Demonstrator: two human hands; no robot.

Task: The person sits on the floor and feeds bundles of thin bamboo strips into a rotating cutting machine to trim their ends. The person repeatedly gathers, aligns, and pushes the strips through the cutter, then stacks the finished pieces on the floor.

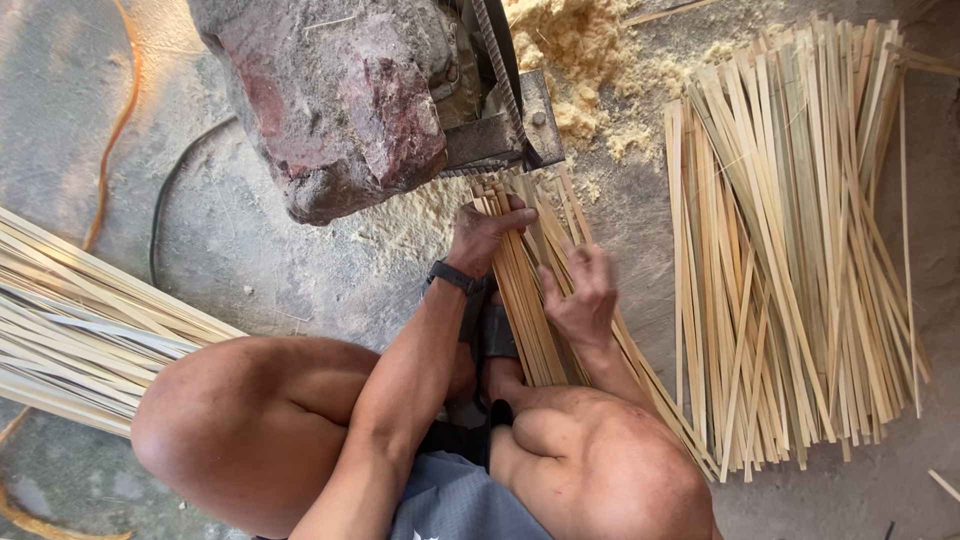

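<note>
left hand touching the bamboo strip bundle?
Touching. Head view shows the left hand with fingers wrapped over the top of the bamboo strip bundle, no gap.

We sit in a low squat, both bare knees bent up and spread wide, the thighs filling the lower part of the view. Our left arm runs forward between the knees, forearm straight and lean, a dark band strapped round its wrist. The left hand (487, 232) is closed, fingers curled over and knuckles up, thumb tucked toward the palm. Our right arm comes in shorter, elbow bent just above the right knee. The right hand (580, 295) sits slightly nearer to us than the left, fingers loosely spread and half bent, palm turned inward toward the other hand.
</note>
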